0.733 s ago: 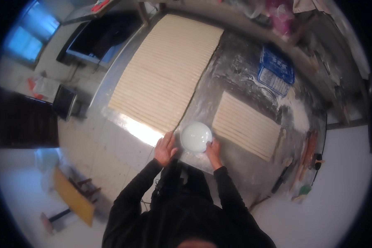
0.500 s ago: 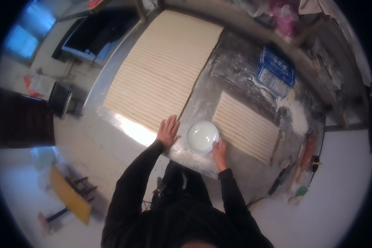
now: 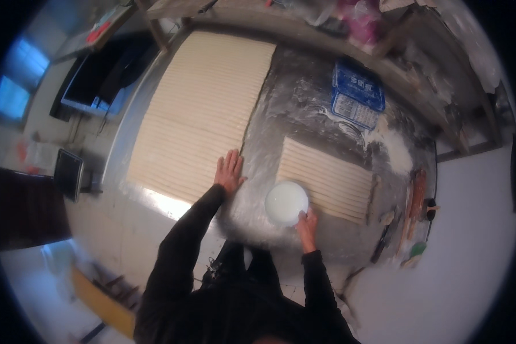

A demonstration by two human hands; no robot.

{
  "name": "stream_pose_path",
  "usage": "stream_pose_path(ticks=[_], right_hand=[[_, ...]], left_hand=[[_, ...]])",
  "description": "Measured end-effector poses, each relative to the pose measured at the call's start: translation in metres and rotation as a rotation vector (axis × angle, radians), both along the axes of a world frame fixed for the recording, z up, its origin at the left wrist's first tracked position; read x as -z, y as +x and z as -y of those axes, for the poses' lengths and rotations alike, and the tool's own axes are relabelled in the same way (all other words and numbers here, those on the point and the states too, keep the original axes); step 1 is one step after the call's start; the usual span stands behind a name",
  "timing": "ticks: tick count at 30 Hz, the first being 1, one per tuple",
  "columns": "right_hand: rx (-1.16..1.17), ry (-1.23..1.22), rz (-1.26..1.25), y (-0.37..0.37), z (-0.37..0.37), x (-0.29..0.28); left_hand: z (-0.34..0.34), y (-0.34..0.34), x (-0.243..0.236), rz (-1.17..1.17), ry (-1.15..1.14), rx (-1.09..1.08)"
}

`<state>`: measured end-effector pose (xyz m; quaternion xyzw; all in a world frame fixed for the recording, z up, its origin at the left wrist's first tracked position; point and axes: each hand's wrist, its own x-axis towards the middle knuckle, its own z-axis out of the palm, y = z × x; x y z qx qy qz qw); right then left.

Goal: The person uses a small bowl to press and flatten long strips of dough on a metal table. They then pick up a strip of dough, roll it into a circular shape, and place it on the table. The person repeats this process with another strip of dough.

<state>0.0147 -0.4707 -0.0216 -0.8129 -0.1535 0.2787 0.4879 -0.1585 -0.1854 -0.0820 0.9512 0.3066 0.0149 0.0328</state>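
My left hand (image 3: 230,173) lies with fingers outstretched on the near right corner of a long sheet of pale dough strips (image 3: 198,109), set side by side. In my right hand (image 3: 307,229) is a round white bowl (image 3: 286,204), gripped by its near right rim. Whitish liquid seems to fill its inside. The bowl is over the near left corner of a smaller set of dough strips (image 3: 329,178) and hides part of it.
The metal table (image 3: 258,160) is dusted with flour. A blue and white package (image 3: 357,94) lies at the back right, with a flour pile (image 3: 397,152) beside it. Along the right edge are a reddish-brown wooden tool (image 3: 418,192) and other tools. A wooden shelf (image 3: 304,28) runs behind.
The view has shifted and turned a little. My right hand has brought the bowl slightly right, over the corner of the smaller dough strips. My left hand stays flat at the large sheet's corner.
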Motion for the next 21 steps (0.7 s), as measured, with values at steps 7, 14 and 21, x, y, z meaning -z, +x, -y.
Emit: stream_pose_path(ticks=[7,14,21], right_hand=[[-0.01,-0.089,-0.017,0.01,0.012,-0.014],[-0.003,-0.015,-0.056,0.023,0.018,-0.005],[-0.082,0.092,-0.031,0.038,0.011,0.003]], left_hand=[[-0.012,0.024,0.008,0.098,0.033,-0.026],[0.084,-0.07,-0.021,0.012,-0.079,-0.062],[0.117,0.012,-0.112,0.299,-0.272,0.124]])
